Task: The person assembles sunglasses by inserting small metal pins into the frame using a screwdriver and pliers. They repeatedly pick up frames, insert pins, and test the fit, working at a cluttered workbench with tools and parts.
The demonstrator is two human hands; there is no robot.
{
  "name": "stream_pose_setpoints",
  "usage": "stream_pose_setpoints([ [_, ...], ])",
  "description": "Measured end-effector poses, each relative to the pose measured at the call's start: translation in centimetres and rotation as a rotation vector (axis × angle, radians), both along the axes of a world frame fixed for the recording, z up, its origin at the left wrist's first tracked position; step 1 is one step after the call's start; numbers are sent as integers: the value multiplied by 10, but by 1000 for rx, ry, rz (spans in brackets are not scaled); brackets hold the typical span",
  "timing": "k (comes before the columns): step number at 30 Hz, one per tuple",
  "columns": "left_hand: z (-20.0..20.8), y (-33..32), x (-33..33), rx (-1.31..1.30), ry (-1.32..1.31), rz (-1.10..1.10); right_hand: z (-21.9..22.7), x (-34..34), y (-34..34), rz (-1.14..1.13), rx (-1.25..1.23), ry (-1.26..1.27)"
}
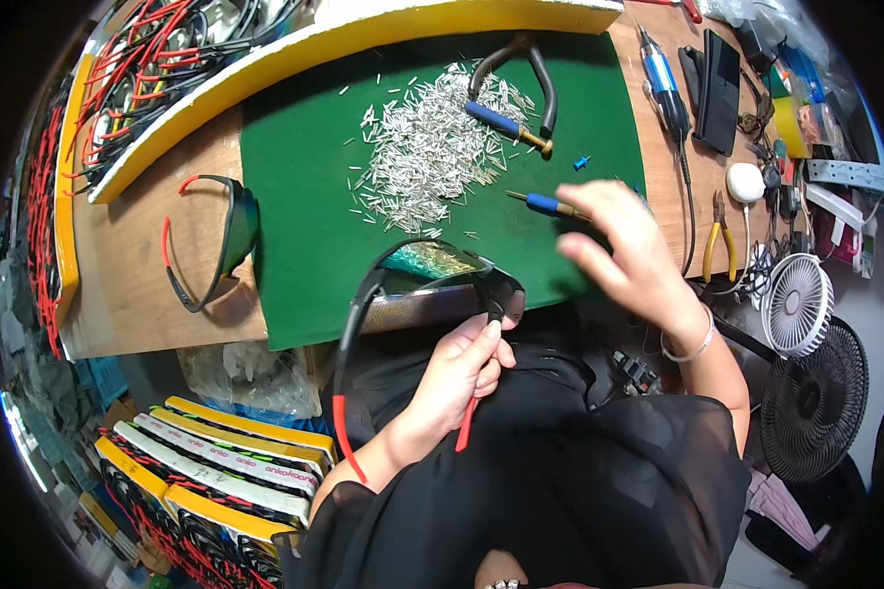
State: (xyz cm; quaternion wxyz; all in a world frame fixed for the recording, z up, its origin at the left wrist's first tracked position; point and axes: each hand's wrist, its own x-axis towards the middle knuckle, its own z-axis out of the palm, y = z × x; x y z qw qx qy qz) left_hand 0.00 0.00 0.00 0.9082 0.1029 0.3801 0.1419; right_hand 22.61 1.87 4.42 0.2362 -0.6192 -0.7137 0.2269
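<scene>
My left hand is closed round one temple of a pair of sunglasses. They have a black frame, shiny mirrored lenses and red temple tips, and are held at the near edge of the green mat. My right hand hovers over the mat's right side, thumb and fingers apart. Close to its fingers is a thin blue-handled hand tool; whether they touch is unclear. A second blue-handled tool with a brass end lies by the pile of small silver pins.
Black-handled pliers lie behind the pile. Another pair of sunglasses rests at left. To the right are a blue electric screwdriver, a black phone, yellow-handled pliers and a white fan. Boxes of glasses stand at lower left.
</scene>
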Motion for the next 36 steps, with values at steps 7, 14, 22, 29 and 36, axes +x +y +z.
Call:
stream_pose_setpoints([
  [7,-3,2,7,-61,85,86,-44,-9,10,-121,262,-324],
  [14,-6,-2,11,-68,113,112,10,-11,-35,-71,-414,113],
  [22,-7,0,12,-76,114,79,-25,-23,-46,-86,-385,400],
  [29,-7,0,13,-70,122,88,-24,-25,-42,-78,-414,340],
  [36,-5,0,14,-56,164,81,-24,-25,-41,20,-168,202],
])
